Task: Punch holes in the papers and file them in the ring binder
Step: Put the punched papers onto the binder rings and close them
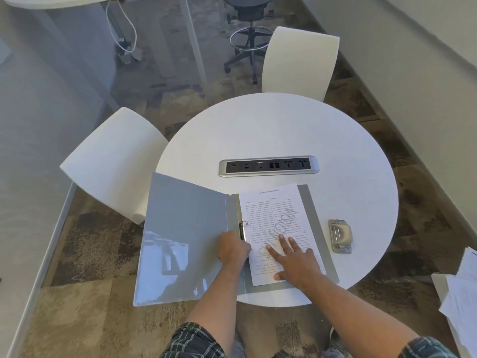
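Note:
A grey ring binder (185,236) lies open at the near edge of a round white table (284,130), its left cover hanging over the rim. A printed sheet (273,210) with a large grey watermark lies on the binder's right half, beside the metal ring mechanism (243,228). My left hand (233,248) rests with curled fingers at the lower end of the ring mechanism, hiding it. My right hand (294,257) lies flat, fingers spread, on the lower part of the sheet. A beige hole punch (340,235) stands on the table to the right of the binder.
A silver socket strip (268,166) is set into the table beyond the binder. Two white chairs stand at the left (113,161) and far side (300,60). Loose papers (462,293) lie at the right edge of view. A black swivel stool (249,27) stands further back.

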The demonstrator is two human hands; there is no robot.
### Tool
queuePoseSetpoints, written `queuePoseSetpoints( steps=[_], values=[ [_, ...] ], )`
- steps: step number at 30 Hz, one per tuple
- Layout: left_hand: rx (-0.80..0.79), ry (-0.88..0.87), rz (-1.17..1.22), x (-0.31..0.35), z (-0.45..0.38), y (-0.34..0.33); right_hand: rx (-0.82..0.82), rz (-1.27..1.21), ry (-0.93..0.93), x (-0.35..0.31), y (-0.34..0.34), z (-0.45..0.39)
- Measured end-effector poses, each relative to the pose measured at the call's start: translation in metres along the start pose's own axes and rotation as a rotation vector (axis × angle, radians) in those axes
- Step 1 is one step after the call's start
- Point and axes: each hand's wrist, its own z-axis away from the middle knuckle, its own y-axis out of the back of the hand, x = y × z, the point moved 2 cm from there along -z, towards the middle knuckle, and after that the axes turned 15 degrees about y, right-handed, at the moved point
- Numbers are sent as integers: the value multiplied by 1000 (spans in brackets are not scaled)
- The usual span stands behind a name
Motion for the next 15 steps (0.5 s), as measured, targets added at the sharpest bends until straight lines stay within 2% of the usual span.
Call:
queuePoseSetpoints(
  steps=[9, 12, 15],
  values=[
    [91, -63, 61, 4, 5, 0, 185, 117, 97, 3, 20, -12],
    [71, -56, 56, 2, 8, -2, 154, 91, 200, 15, 17, -15],
    [58, -35, 113, 1, 7, -3, 107, -48, 263, 31, 14, -18]
  ],
)
